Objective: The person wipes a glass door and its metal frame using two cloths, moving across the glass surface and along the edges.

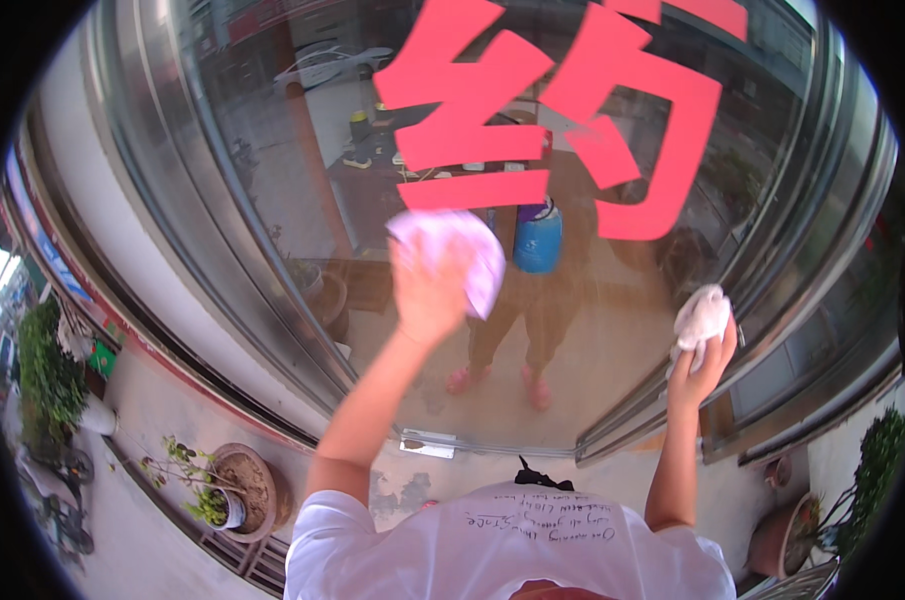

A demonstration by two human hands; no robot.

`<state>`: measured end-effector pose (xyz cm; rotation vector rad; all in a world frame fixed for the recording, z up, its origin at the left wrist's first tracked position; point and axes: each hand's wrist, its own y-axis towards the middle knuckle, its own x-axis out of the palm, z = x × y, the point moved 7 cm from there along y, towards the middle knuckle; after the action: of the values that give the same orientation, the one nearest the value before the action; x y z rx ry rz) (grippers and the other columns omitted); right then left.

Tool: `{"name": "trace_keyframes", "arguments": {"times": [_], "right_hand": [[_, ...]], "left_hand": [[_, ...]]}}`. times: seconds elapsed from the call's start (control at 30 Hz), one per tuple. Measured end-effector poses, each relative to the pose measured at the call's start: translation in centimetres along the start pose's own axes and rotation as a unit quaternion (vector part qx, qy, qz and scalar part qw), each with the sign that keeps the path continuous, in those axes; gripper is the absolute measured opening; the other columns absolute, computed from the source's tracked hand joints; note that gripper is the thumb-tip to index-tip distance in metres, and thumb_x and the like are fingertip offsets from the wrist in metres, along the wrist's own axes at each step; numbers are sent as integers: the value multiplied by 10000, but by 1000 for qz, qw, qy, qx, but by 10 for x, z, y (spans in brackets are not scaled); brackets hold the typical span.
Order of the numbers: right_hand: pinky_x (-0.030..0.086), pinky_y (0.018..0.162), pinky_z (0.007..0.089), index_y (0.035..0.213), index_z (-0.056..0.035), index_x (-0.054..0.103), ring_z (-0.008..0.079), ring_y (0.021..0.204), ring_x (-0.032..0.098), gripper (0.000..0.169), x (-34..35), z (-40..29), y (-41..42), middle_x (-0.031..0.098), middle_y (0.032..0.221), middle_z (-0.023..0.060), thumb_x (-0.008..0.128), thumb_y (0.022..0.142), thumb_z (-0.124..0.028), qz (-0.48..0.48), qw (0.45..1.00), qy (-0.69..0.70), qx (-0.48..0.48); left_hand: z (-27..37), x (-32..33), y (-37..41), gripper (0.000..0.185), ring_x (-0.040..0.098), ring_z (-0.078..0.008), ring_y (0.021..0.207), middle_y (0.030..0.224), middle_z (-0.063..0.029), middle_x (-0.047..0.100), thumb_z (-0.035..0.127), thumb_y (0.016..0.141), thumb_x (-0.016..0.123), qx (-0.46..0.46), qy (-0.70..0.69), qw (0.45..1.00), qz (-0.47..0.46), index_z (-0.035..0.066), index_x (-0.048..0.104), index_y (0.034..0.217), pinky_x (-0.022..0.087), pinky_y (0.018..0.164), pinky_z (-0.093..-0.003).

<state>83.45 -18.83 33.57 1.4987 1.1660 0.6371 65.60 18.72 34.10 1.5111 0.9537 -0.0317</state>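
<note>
My left hand (431,289) lies spread over a pale purple cloth (486,262), pressing it against the glass door pane (422,360) just under a large red character sticker (475,187). At the right, my right hand (711,364) grips a crumpled whitish cloth (702,319) beside the metal door frame (752,300). Part of that cloth hangs below the fingers. The glass shows reflections of legs and pink footwear, and a blue container (538,240) is visible in or through it.
A large round planter (272,495) with a small potted plant (227,510) stands at lower left. Another planter (782,540) is at lower right. A metal plate (428,442) sits at the pane's bottom edge. Metal frames (159,97) run along both sides.
</note>
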Motion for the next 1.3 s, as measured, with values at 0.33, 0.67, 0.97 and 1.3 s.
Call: {"name": "trace_keyframes", "arguments": {"times": [0.33, 0.67, 0.97, 1.3], "right_hand": [[379, 1143, 477, 1332, -62, 590, 381, 1362, 505, 453, 31, -10, 34, 498, 1476, 231, 663, 888, -9, 62, 991, 121, -14], [441, 1067, 493, 1158, -94, 644, 401, 1261, 565, 356, 53, 5, 34, 632, 1358, 174, 699, 811, -41, -37, 981, 130, -142], [411, 1084, 528, 1161, -31, 668, 404, 1271, 540, 360, 42, -35, 135, 590, 1386, 202, 635, 806, 19, 160, 976, -61, -137], [473, 957, 444, 966, -169, 687, 274, 1233, 564, 208, 65, 18, -164, 608, 1396, 32, 689, 759, -187, -281, 949, 98, -101]], "left_hand": [[99, -49, 89, 560, 387, -357, 1467, 1614, 32, 439, 197, 929, 570, 65, -87, 982, 156, 253, 556, 1487, 323, 1154, -574], [71, 9, -37, 613, 410, -248, 1448, 1524, 27, 476, 183, 845, 637, 254, -120, 958, 47, 313, 579, 1441, 351, 1176, -538], [52, -112, 135, 653, 202, -555, 1508, 1627, -195, 378, 66, 826, 481, 31, -144, 954, 262, 116, 586, 1469, 158, 1224, -621], [193, -21, 35, 442, 385, -308, 1494, 1531, 59, 532, 201, 949, 557, 364, -42, 919, 146, 229, 677, 1374, 247, 1221, -553]]}}
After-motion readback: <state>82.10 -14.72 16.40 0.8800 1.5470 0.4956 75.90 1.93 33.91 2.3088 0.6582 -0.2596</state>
